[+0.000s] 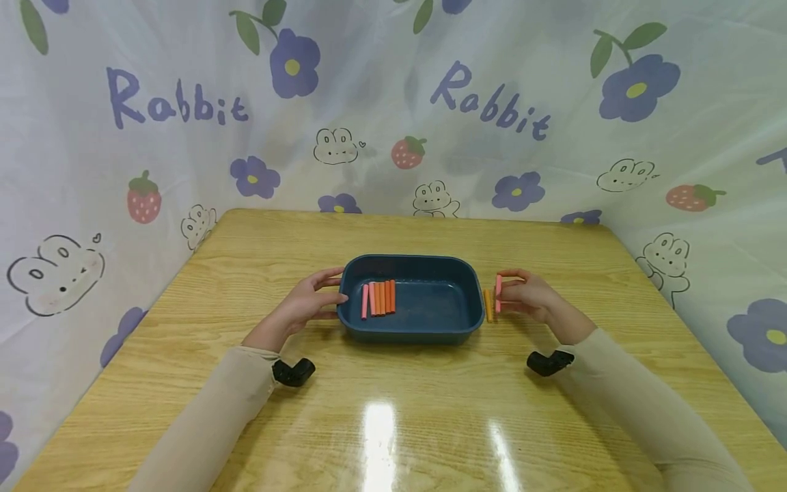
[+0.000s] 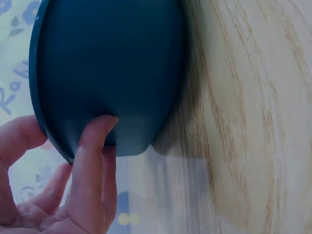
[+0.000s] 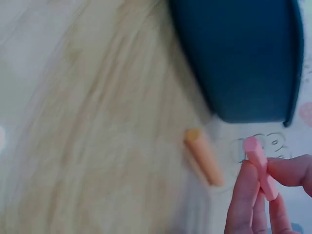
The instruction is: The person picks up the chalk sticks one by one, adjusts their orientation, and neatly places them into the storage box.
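A dark blue plastic tray (image 1: 418, 337) stands on the table. My left hand (image 1: 310, 298) grips its left end, thumb at the rim and fingers against the outer wall (image 2: 112, 63). Inside, toward the left, several pink and orange chalk sticks (image 1: 381, 298) lie side by side. Just beyond the tray's right end, my right hand (image 1: 525, 294) pinches a pink chalk stick (image 3: 261, 168) between thumb and fingertips. An orange chalk stick (image 3: 204, 158) lies on the table between that hand and the tray.
The light wooden table (image 1: 295, 239) reaches back to a white cloth (image 1: 381, 68) printed with rabbits, flowers and strawberries. Cloth also hangs along both sides. A black mount sits at each wrist, over beige sleeves (image 1: 209, 410).
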`<action>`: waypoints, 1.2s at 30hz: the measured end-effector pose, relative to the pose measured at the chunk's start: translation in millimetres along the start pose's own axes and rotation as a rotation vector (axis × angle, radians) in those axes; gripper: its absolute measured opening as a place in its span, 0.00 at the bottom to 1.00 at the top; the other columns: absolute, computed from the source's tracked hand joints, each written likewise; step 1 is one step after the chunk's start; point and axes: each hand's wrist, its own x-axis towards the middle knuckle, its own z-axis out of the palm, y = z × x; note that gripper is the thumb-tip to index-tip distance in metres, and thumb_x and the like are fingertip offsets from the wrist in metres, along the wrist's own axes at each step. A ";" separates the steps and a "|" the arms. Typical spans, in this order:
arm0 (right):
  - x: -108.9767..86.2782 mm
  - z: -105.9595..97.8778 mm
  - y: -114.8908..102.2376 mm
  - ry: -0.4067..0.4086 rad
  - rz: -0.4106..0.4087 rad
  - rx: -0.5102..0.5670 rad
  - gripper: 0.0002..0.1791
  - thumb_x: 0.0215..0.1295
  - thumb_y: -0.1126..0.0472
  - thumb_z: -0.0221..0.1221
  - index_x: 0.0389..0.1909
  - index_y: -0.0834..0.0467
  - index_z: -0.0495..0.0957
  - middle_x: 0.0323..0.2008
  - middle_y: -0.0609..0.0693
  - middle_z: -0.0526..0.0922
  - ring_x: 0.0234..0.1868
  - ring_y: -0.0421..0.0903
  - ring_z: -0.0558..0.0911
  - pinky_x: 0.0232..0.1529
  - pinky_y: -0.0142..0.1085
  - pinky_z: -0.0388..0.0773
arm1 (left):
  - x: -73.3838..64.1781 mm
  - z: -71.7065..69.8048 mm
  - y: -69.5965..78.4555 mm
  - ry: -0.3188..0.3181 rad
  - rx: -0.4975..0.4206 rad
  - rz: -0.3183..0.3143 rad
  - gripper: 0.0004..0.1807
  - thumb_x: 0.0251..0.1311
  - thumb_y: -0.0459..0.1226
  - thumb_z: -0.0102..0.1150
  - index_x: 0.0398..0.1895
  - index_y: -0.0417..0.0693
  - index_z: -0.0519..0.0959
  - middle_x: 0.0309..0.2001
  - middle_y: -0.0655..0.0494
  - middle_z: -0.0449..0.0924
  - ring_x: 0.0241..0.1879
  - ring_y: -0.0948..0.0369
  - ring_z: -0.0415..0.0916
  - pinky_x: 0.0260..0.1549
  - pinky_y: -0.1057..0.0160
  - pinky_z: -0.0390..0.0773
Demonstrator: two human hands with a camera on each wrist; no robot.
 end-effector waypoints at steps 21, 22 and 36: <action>-5.0 30.9 -53.8 -0.101 0.046 0.238 0.38 0.67 0.74 0.45 0.73 0.61 0.37 0.46 0.52 0.71 0.41 0.43 0.79 0.49 0.35 0.76 | -2.1 1.0 2.7 0.003 -0.005 -0.005 0.35 0.61 0.28 0.55 0.71 0.47 0.55 0.67 0.40 0.55 0.52 0.44 0.72 0.40 0.56 0.80; -3.2 33.3 -55.6 -0.098 0.061 0.241 0.38 0.67 0.74 0.46 0.73 0.60 0.37 0.47 0.53 0.69 0.42 0.43 0.78 0.49 0.34 0.76 | -2.2 1.0 2.3 0.004 -0.006 -0.006 0.35 0.61 0.28 0.55 0.71 0.47 0.55 0.67 0.40 0.55 0.52 0.44 0.72 0.40 0.56 0.80; 24.6 78.6 -75.6 -0.121 0.190 0.242 0.36 0.68 0.73 0.46 0.73 0.56 0.43 0.55 0.54 0.59 0.60 0.53 0.62 0.49 0.35 0.76 | -0.7 -1.2 -1.1 -0.007 -0.015 0.005 0.35 0.62 0.28 0.54 0.71 0.48 0.55 0.67 0.40 0.54 0.52 0.44 0.72 0.41 0.55 0.80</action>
